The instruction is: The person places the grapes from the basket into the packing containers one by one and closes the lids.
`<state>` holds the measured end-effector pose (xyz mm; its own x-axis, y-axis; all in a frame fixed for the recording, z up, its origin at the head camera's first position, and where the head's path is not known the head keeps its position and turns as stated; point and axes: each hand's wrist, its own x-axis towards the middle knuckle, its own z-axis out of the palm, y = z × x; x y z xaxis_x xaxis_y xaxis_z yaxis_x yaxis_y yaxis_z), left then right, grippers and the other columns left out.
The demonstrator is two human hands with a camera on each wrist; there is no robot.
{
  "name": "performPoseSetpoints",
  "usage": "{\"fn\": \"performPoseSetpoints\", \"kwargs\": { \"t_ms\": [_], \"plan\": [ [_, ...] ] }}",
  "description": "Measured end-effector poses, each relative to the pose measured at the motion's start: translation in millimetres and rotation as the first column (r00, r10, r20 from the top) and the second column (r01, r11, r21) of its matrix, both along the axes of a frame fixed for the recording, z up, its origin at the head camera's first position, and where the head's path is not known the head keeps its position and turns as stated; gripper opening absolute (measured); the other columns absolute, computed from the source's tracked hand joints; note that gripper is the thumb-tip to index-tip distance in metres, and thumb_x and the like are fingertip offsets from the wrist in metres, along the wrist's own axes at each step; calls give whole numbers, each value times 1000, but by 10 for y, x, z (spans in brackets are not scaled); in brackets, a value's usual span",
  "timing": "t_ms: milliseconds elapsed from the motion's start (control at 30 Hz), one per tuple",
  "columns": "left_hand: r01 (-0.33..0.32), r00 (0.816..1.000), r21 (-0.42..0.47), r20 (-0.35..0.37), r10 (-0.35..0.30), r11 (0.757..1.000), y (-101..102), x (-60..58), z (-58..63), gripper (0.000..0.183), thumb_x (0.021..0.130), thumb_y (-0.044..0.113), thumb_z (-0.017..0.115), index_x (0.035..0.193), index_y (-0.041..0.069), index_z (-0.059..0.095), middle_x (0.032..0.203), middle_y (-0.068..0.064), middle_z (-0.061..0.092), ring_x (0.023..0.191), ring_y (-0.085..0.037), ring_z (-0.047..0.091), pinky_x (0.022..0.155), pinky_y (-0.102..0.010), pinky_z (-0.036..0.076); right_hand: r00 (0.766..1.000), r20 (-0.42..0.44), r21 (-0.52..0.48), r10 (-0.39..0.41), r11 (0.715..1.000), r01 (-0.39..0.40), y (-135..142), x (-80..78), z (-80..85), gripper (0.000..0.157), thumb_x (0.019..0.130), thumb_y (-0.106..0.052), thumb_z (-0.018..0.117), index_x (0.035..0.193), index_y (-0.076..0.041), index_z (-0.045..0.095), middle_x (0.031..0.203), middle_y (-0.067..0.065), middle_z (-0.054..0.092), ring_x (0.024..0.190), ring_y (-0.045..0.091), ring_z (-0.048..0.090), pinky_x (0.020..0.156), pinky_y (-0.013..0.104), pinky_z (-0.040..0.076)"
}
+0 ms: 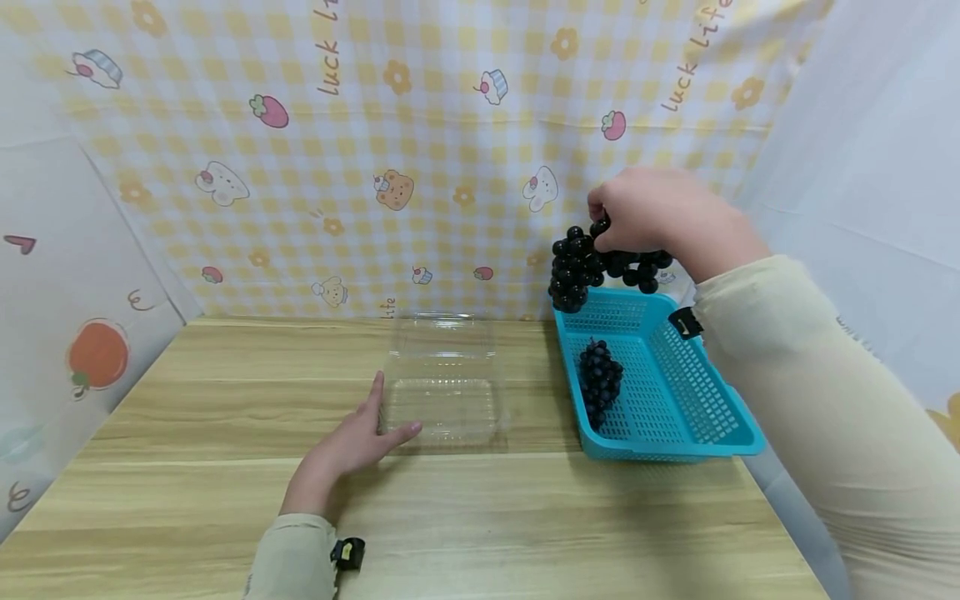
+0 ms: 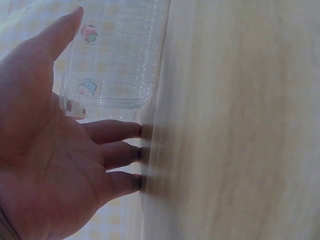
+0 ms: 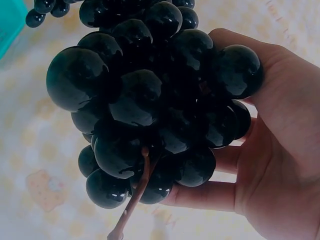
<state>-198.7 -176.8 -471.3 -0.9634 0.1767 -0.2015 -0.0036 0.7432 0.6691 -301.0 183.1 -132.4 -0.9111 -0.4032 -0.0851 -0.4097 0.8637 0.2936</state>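
A bunch of dark grapes (image 1: pixel 573 271) hangs in the air above the back of the blue basket, and my right hand (image 1: pixel 652 212) grips it. In the right wrist view the shiny grapes (image 3: pixel 137 97) fill the middle, a brown stem sticking out below, with thumb and fingers around them. On the table lies a clear plastic box (image 1: pixel 442 408), its lid folded open toward the back. My left hand (image 1: pixel 352 442) rests at the box's left front corner, thumb on the rim. The left wrist view shows this hand (image 2: pixel 55 150) with straight fingers whose tips touch the table.
A blue perforated basket (image 1: pixel 667 454) stands at the right of the wooden table (image 1: pixel 225 492). Another dark bunch of grapes (image 1: pixel 600 382) lies inside it at the left. A yellow checked cloth (image 1: pixel 450 167) hangs behind the table.
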Motion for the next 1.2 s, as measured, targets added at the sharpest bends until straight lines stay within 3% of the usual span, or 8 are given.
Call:
{"fn": "performPoseSetpoints", "kwargs": {
  "t_ms": [700, 900, 1200],
  "plan": [
    [-8, 1000, 6, 8, 8, 1000, 8, 14, 6, 124, 96, 76, 58, 169, 9, -18, 171, -38, 14, 156, -59, 24, 128, -70, 27, 989, -56, -1, 135, 991, -135, -702, 509, -109, 30, 98, -33, 69, 126, -23, 69, 123, 3, 71, 102, 28, 66, 87, 51, 57],
    [-12, 1000, 7, 9, 11, 1000, 2, 14, 9, 126, 95, 77, 58, 169, 11, -19, 172, -37, 12, 156, -59, 24, 128, -70, 26, 978, -80, -29, 193, 980, -196, -864, 587, -226, 22, 97, -31, 71, 117, -22, 71, 112, 1, 69, 95, 23, 65, 86, 49, 59],
    [-11, 1000, 12, 8, 11, 1000, 6, -3, 1, 127, 94, 78, 60, 169, 12, -19, 172, -36, 11, 157, -59, 23, 128, -70, 26, 966, -70, -59, 250, 965, -254, -1125, 661, -494, 17, 96, -32, 71, 111, -24, 70, 105, -3, 66, 85, 20, 60, 72, 40, 54]
  ]
}}
